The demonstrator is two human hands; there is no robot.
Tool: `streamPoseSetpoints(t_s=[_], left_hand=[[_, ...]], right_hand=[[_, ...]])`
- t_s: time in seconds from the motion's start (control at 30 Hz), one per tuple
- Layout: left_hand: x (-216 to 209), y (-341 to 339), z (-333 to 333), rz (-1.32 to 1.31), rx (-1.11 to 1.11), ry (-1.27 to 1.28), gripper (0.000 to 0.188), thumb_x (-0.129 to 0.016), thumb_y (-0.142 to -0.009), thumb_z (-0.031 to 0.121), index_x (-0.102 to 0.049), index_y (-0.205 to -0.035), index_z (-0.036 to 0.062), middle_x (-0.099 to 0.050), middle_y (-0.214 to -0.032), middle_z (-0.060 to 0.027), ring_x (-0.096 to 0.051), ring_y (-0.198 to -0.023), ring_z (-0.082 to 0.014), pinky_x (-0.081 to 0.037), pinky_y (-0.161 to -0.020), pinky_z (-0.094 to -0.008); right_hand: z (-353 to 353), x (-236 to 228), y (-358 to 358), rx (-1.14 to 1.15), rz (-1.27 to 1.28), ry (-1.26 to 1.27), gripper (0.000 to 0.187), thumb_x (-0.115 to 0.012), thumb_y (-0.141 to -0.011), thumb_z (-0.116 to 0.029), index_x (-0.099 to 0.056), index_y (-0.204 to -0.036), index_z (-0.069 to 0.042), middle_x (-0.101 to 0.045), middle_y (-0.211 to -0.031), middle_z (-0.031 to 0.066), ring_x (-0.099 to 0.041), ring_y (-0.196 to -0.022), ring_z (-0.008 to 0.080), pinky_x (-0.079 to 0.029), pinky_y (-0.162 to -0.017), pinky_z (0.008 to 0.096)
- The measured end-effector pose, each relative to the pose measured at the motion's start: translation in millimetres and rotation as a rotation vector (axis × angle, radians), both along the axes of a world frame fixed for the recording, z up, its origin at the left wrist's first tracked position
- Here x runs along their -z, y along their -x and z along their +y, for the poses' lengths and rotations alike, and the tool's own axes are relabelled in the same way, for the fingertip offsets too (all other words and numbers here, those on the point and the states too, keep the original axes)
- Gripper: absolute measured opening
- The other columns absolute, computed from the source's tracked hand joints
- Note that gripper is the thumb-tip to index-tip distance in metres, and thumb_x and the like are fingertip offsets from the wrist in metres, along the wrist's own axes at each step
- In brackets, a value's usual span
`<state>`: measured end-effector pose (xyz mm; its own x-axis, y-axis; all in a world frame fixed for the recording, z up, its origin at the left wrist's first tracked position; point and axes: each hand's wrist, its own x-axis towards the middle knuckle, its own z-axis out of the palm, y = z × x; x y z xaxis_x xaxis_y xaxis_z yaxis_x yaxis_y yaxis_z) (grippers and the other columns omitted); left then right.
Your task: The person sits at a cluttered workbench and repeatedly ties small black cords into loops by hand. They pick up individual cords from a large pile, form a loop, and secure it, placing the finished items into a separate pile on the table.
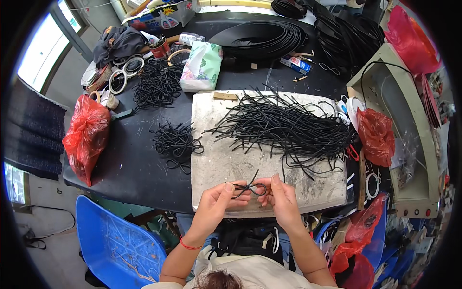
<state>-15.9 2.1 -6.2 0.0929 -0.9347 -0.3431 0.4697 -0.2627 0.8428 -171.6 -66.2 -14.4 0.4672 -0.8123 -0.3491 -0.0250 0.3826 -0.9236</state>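
Note:
A thin black cord (pixel 248 186), bent into loops with one short end sticking up, spans the space between my two hands above the front of a worn whitish board (pixel 226 164). My left hand (pixel 215 201), a red string around its wrist, pinches the cord between thumb and fingers. At the loop on the other side, my right hand (pixel 285 204) has its fingers curled around the cord. Behind them a big heap of loose black cord lengths (pixel 293 127) covers much of the board. Looped black cords (pixel 174 143) lie in a small pile at the board's left edge.
Farther back lies a larger pile of looped cords (pixel 156 86) beside a green-white tissue pack (pixel 202 67). Red plastic bags stand left (pixel 86 137) and right (pixel 376 137). Black coils (pixel 260 38) rest at the back. A blue bin (pixel 113 231) sits below the table's left front.

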Motion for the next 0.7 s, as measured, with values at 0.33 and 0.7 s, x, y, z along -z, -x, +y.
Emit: streamPoseSetpoints(t_s=[0.33,0.7], left_hand=[[12.5,5.5,3.9,-0.102,-0.098,0.013,0.023,-0.051,-0.088,0.013,-0.056,-0.099,-0.0069,-0.063,-0.085,-0.0142,-0.062,-0.077,-0.0164,-0.052,-0.069,-0.0257],[-1.1,-4.5,0.9,0.034,-0.027,-0.097,0.035,-0.039,-0.094,0.023,-0.055,-0.101,-0.0071,-0.062,-0.087,-0.0166,-0.063,-0.076,-0.0180,-0.052,-0.070,-0.0273]], right_hand=[[7.1,-4.3,-9.2,-0.046,0.056,0.155,0.020,-0.050,-0.089,-0.016,-0.060,-0.095,0.000,-0.059,-0.078,0.0011,-0.051,-0.066,0.0049,-0.042,-0.058,0.0181],[7.3,-2.6,-12.5,-0.031,0.031,0.156,0.035,-0.039,-0.094,-0.027,-0.056,-0.103,0.003,-0.059,-0.082,0.0045,-0.053,-0.072,0.0068,-0.043,-0.061,0.0197]])
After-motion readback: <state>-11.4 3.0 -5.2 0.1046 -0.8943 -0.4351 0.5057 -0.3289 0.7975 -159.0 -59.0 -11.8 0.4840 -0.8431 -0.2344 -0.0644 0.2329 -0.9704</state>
